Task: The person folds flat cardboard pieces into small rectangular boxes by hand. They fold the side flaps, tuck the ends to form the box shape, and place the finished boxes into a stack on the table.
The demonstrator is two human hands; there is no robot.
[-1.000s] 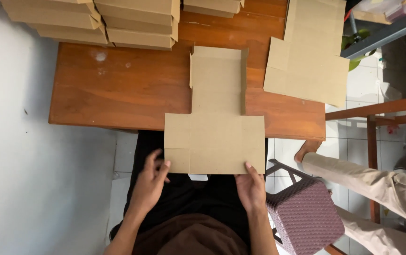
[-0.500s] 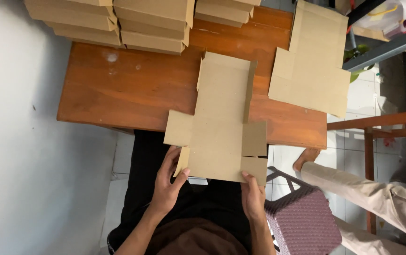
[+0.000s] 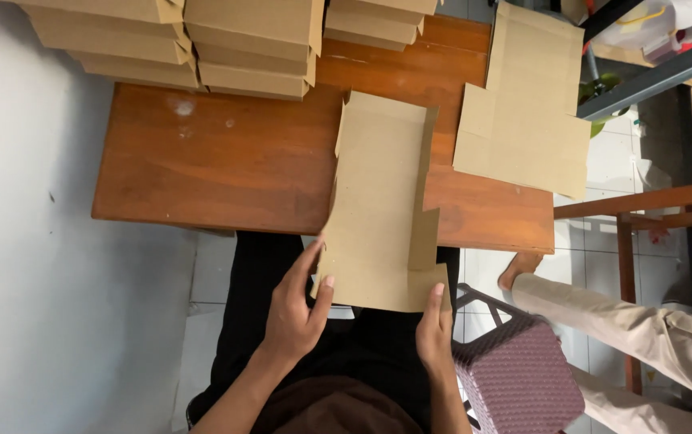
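Fingers [image 3: 311, 269] of the left hand [image 3: 293, 313] are curled round the lower left edge of the flat cardboard blank [image 3: 382, 209], thumb on its face near the bottom corner. Right hand [image 3: 434, 333] is clamped on the lower right corner of the same blank, thumb on top, other fingers hidden beneath.

Blank is seen at frame centre, long side running up the frame, side flaps folded inward; upper half lies over the wooden tabletop [image 3: 225, 161], lower half overhangs the near edge above the lap in black clothing.

A second flat cardboard sheet [image 3: 527, 104] lies at upper right, partly off the tabletop's right edge, just beside the held blank, not clearly touching. Stacks of folded cardboard boxes [image 3: 201, 40] are lined along the top of the frame. A woven maroon stool [image 3: 519, 378] is seen at lower right, just beside the right hand. Another person's leg in beige trousers [image 3: 627, 321], foot bare, is seen at right, beside a wooden frame [image 3: 643, 201]. White wall fills the left side.
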